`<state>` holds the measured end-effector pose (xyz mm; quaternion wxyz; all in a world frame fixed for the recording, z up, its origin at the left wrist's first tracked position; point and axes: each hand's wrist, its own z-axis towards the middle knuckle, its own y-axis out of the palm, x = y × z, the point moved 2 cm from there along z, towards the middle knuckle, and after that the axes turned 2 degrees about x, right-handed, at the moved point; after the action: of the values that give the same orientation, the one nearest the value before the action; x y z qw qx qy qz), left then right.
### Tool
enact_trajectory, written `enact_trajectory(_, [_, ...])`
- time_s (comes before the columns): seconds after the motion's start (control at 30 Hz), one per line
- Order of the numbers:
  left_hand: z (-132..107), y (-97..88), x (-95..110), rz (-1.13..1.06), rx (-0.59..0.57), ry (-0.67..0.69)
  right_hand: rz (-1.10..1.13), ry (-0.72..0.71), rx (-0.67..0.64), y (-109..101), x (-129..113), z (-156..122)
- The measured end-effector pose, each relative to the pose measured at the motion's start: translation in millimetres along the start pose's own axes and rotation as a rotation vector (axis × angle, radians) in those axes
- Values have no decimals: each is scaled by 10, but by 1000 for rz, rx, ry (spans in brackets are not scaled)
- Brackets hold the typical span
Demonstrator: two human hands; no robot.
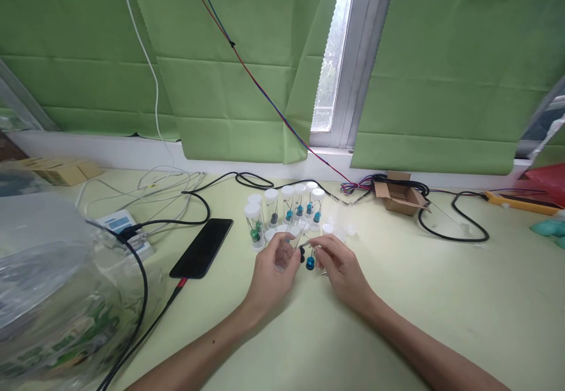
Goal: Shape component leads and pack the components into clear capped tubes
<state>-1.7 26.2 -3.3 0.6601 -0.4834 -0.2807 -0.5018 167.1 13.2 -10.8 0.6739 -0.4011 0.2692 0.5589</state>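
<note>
My left hand (pixel 271 270) is closed around a clear tube (pixel 296 229) that tilts up and away from me. Close by on the right, my right hand (pixel 344 267) pinches the end of a thin metal rod (pixel 305 244) near the tube. Between the hands, a blue knob-like piece on a stem (pixel 311 262) and small black pieces (pixel 302 254) are on the table. Just behind stand several clear tubes with white caps (pixel 288 192), holding blue, grey or green pieces on stems. Loose white caps (pixel 327 228) lie beside them, partly behind my right hand.
On the left are a black phone (pixel 202 248), a power strip (pixel 121 223) with cables and a large clear plastic bag (pixel 53 297). An open cardboard box (pixel 399 198) sits at the back right among black cables (pixel 463 239). Green curtains (pixel 247 85) hang behind.
</note>
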Motion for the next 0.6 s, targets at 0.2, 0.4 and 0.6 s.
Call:
enact_trajectory(0.2, [-6, 14, 13, -5, -20, -12, 183, 105, -25, 39, -1, -5])
enact_trajectory(0.4, [-10, 16, 10, -10, -21, -6, 293, 193, -55, 70, 23, -26])
enact_trajectory(0.6, [-8, 11, 16, -7, -30, -21, 234, 193, -34, 40, 16, -10])
